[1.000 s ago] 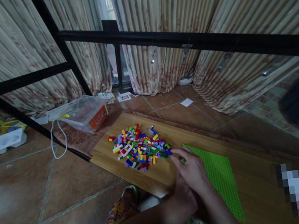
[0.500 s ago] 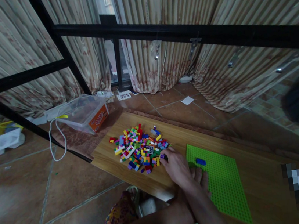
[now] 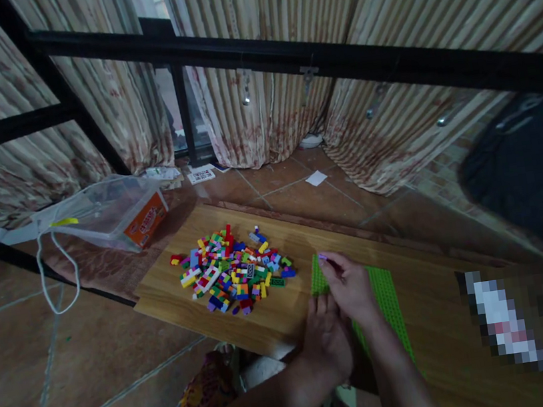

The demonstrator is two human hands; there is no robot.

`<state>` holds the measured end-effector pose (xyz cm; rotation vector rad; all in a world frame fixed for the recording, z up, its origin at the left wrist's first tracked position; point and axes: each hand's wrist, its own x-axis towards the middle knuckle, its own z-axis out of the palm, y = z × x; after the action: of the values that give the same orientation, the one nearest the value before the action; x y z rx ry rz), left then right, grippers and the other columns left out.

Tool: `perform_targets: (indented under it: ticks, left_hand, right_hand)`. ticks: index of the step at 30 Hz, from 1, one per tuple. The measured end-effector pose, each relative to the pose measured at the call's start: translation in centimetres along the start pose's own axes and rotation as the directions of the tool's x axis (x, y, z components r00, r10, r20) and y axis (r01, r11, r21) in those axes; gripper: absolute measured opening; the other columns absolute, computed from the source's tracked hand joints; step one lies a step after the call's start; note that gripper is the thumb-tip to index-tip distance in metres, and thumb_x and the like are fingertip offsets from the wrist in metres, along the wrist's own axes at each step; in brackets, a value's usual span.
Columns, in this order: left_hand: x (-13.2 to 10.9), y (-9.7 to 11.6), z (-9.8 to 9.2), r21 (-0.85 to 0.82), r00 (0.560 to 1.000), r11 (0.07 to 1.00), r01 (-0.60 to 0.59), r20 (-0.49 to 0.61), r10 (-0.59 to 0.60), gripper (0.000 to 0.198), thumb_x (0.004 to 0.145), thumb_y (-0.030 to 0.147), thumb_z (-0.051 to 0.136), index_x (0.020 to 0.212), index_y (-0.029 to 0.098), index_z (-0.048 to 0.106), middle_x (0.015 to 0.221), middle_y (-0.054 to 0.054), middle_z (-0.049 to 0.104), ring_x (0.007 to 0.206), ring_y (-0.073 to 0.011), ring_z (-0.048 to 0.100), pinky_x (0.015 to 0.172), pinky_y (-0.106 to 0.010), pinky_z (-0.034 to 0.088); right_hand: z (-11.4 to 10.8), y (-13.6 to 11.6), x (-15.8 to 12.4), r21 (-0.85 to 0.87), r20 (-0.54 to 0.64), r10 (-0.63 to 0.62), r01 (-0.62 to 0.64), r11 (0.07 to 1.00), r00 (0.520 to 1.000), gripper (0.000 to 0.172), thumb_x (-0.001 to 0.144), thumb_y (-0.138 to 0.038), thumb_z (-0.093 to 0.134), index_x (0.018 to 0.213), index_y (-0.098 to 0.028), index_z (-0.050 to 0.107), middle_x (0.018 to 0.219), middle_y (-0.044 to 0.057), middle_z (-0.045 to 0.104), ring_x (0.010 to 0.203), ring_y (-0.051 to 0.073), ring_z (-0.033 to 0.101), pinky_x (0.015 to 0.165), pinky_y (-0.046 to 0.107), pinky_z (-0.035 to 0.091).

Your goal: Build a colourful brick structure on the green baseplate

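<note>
My right hand (image 3: pixel 351 283) pinches a small purple toy brick (image 3: pixel 323 257) between thumb and fingertips. It holds the brick over the far left corner of the green baseplate (image 3: pixel 387 291). Just below it is my left hand (image 3: pixel 328 337), fingers stretched out flat against the left edge of the plate and holding nothing. Part of the plate is hidden behind both hands. To the left, a pile of mixed coloured toy bricks (image 3: pixel 230 270) is spread on the wooden table (image 3: pixel 274 334).
A clear plastic bin (image 3: pixel 102 217) with an orange label and white cord handle stands on the floor beyond the table's left end. A black metal frame bar (image 3: pixel 250 55) crosses in front of striped curtains (image 3: pixel 263 2). A dark chair-like shape (image 3: pixel 530 174) is at right.
My right hand has moved from the pile's right edge to the baseplate, carrying the purple brick. My left hand now shows more fully at the plate's left edge. The view has swung right.
</note>
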<state>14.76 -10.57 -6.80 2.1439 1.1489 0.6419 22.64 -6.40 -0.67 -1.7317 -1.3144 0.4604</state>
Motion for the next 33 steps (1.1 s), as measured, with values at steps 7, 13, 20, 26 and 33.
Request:
perform_targets:
  ticks: [7,13,20,26,33]
  left_hand:
    - [-0.7,0.5,-2.8,0.298,0.979,0.936,-0.189,0.130,0.157,0.054,0.088,0.031,0.047,0.137,0.010,0.045,0.134,-0.016,0.050,0.119,-0.0314,0.044,0.106,-0.049,0.035]
    - [-0.2,0.7,-2.6,0.332,0.983,0.927,-0.176,0.104,0.149,0.053,0.088,0.031,0.047,0.136,0.010,0.045,0.134,-0.016,0.049,0.118,-0.0303,0.045,0.104,-0.047,0.036]
    - [-0.1,0.8,-2.8,0.351,0.981,0.917,-0.190,0.103,0.164,0.051,0.087,0.030,0.048,0.134,0.011,0.047,0.131,-0.015,0.050,0.117,-0.0297,0.045,0.103,-0.046,0.036]
    - [0.1,0.8,-2.7,0.359,0.980,0.912,-0.197,0.083,0.179,0.050,0.085,0.028,0.050,0.132,0.012,0.047,0.128,-0.014,0.052,0.114,-0.0290,0.046,0.100,-0.046,0.038]
    - [0.2,1.0,-2.9,0.353,0.982,0.916,-0.188,0.100,0.163,0.050,0.084,0.028,0.051,0.132,0.011,0.048,0.126,-0.014,0.053,0.111,-0.0290,0.048,0.098,-0.045,0.038]
  right_hand:
    - [-5.9,5.7,0.3,-0.051,0.030,0.381,-0.380,0.924,0.924,0.031,0.078,-0.042,0.053,0.094,-0.016,0.062,0.067,0.003,0.066,0.056,0.018,0.062,0.054,0.031,0.048]
    - [-5.0,6.5,-0.3,-0.013,0.176,0.448,-0.453,0.891,0.876,0.017,0.076,-0.030,0.054,0.084,-0.018,0.062,0.057,-0.002,0.062,0.049,0.015,0.059,0.047,0.025,0.045]
    - [-4.3,7.0,0.1,0.004,0.180,0.451,-0.459,0.888,0.874,0.013,0.079,-0.025,0.053,0.080,-0.020,0.065,0.053,-0.003,0.061,0.044,0.011,0.056,0.044,0.021,0.042]
    - [-4.1,6.9,0.2,0.019,0.170,0.456,-0.465,0.885,0.874,0.010,0.076,-0.022,0.058,0.077,-0.020,0.068,0.051,-0.004,0.060,0.043,0.011,0.055,0.043,0.020,0.042]
    - [-3.6,6.1,0.0,0.051,0.154,0.494,-0.506,0.861,0.856,0.008,0.078,-0.017,0.057,0.081,-0.019,0.064,0.052,-0.003,0.061,0.043,0.011,0.058,0.042,0.020,0.047]
